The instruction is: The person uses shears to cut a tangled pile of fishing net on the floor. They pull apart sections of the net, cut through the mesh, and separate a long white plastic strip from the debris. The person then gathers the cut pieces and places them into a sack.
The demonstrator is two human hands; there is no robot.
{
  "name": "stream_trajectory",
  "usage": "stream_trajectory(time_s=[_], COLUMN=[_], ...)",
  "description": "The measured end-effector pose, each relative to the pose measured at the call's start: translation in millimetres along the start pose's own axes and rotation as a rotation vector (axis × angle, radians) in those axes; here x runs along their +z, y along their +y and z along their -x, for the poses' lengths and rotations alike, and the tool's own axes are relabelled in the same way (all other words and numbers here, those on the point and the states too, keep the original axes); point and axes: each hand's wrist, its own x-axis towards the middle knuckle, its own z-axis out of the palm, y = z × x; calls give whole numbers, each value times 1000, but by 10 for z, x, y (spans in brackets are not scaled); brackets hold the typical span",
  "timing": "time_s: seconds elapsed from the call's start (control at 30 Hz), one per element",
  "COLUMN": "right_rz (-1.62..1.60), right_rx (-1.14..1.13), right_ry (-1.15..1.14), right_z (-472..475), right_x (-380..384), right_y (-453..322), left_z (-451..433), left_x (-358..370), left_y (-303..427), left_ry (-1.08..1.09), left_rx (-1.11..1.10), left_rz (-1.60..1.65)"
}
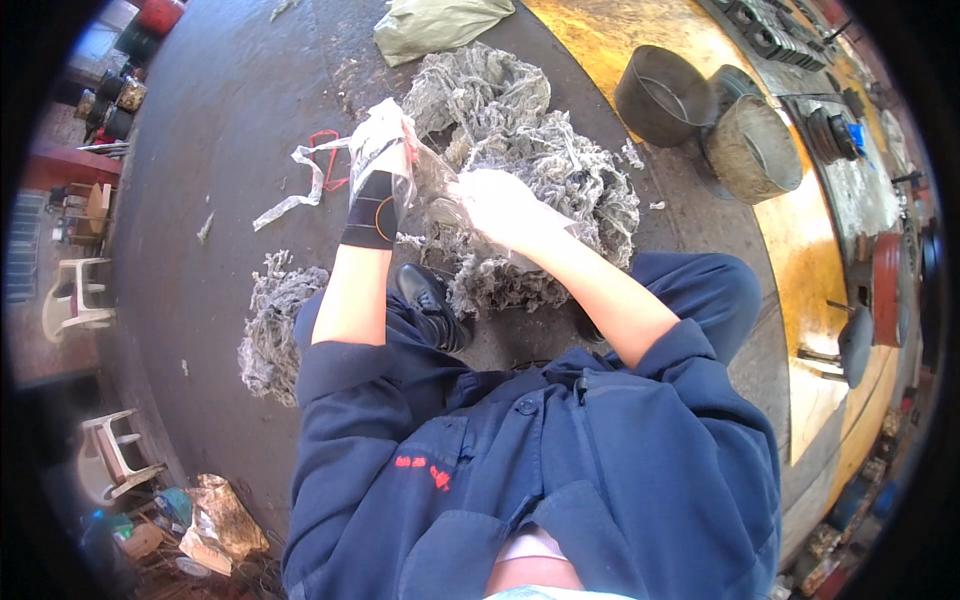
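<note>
Clear plastic film point(433, 174) stretches between my two hands, and thin plastic also shows about both wrists. My left hand point(384, 139), above a black wrist brace point(371, 211), grips the film's left end. My right hand point(499, 204) holds its other end over the heap; glare washes out the fingers. Below and beyond them a large heap of grey shredded fibre point(555, 161) lies on the floor in front of me. A smaller clump of the same fibre point(281, 326) rests by my knee on the left. White strip point(304, 176) and red cord point(330, 157) lie beside my left hand.
A pale woven sack point(439, 26) lies beyond the heap. On the right stand two open metal drums point(664, 97) near a yellow floor band point(802, 277) and a round stool point(855, 345). White plastic chairs point(79, 296) and a crumpled bag point(221, 525) are at the left.
</note>
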Motion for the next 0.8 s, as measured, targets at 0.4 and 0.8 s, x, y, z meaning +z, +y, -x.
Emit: stream_trajectory(time_s=[0.4, 0.8], right_rz=[-65, -5], right_rx=[28, 228], right_ry=[-99, 131], right_z=[660, 128], right_x=[171, 175], right_y=[233, 347], left_z=[-780, -172], left_x=[-1013, -391], left_y=[-283, 254], left_ry=[32, 57], left_rx=[90, -84], left_rz=[326, 604])
